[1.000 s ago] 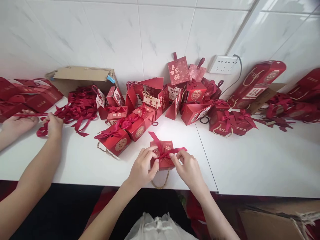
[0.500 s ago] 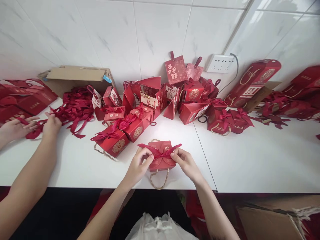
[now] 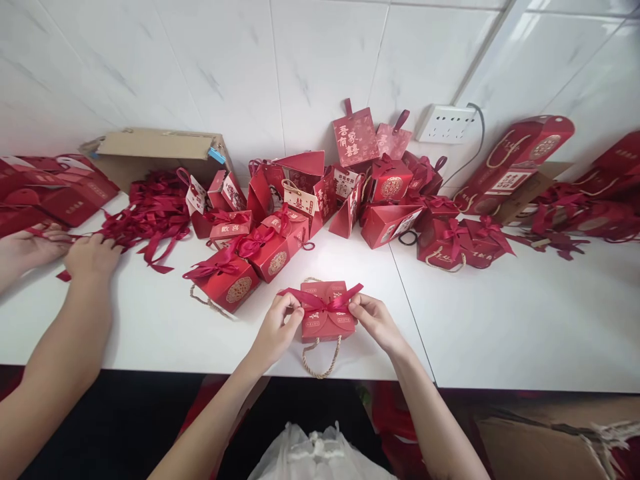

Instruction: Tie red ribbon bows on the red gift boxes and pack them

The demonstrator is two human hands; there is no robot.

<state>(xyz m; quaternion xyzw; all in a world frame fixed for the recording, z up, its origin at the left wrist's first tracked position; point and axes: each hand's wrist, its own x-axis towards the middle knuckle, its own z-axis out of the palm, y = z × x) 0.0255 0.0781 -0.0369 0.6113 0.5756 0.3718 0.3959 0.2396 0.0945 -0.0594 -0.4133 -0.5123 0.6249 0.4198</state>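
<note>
In front of me on the white table lies a small red gift box (image 3: 327, 328) with petal-like top flaps and twisted rope handles. A dark red ribbon (image 3: 326, 305) crosses its top, with a knot or bow at the middle. My left hand (image 3: 277, 327) pinches the ribbon's left side between thumb and fingers. On the other side, my right hand (image 3: 375, 320) pinches the ribbon's right side. One rope handle (image 3: 321, 370) droops toward the table's front edge.
Ribboned red boxes (image 3: 235, 283) stand just beyond, left of centre. At far left, a co-worker's hands (image 3: 93, 257) handle ribbon beside a ribbon pile (image 3: 150, 213) and a cardboard box (image 3: 157, 147). A power strip (image 3: 445, 125) is on the tiled wall.
My hands keep their pinch on the ribbon and have shifted only slightly. The co-worker's right hand has turned and lowered over the ribbon at far left.
</note>
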